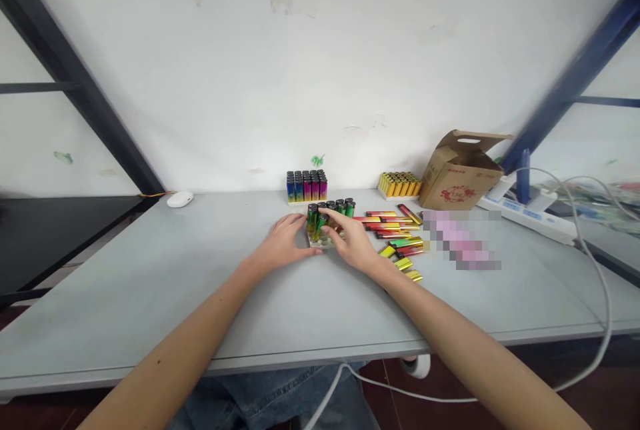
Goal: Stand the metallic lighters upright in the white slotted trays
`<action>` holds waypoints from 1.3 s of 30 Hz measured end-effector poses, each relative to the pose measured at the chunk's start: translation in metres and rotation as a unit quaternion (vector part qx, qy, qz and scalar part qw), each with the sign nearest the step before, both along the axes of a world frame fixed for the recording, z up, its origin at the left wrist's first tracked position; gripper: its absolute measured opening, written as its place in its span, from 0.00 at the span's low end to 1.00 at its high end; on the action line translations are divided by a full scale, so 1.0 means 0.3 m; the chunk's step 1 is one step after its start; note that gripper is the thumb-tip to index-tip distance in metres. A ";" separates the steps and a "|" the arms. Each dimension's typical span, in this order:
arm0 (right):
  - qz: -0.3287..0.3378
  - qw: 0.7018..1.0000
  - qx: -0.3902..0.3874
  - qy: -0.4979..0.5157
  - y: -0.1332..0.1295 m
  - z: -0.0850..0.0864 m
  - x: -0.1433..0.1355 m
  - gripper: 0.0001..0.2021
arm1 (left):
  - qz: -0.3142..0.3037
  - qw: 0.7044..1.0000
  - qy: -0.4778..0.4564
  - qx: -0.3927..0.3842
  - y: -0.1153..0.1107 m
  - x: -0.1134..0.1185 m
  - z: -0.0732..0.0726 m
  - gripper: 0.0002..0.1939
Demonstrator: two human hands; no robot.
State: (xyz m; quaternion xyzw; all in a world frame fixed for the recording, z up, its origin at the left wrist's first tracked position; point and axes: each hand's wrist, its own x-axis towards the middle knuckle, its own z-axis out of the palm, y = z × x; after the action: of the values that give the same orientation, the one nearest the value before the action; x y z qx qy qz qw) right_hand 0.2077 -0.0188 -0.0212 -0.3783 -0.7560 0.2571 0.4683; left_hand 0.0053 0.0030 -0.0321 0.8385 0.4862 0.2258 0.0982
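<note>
A pale holder tray sits mid-table with several green lighters upright in its back rows. My left hand is at the tray's left side, thumb along the front edge and fingers bent around the corner. Over the tray's front rows, my right hand pinches a green lighter between thumb and fingers; it tilts slightly. Whether its lower end is seated is hard to see. Loose red, yellow and green lighters lie right of my right hand, which partly hides the tray.
Against the wall stand a tray of blue and pink lighters and a block of yellow ones. An open cardboard box is at right, beside a white power strip with cables. A white rounded case lies far left.
</note>
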 end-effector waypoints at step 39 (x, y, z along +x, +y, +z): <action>-0.090 0.992 0.044 -0.082 0.076 0.136 0.282 0.05 | 0.020 0.999 0.036 -0.026 0.028 -0.032 0.020 0.43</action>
State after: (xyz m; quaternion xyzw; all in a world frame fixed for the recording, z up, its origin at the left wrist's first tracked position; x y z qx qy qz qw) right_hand 0.2923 0.0039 0.0194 -0.4435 -0.7655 0.1483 0.4420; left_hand -0.0043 0.0113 -0.0262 0.8335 0.5114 0.1848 0.0982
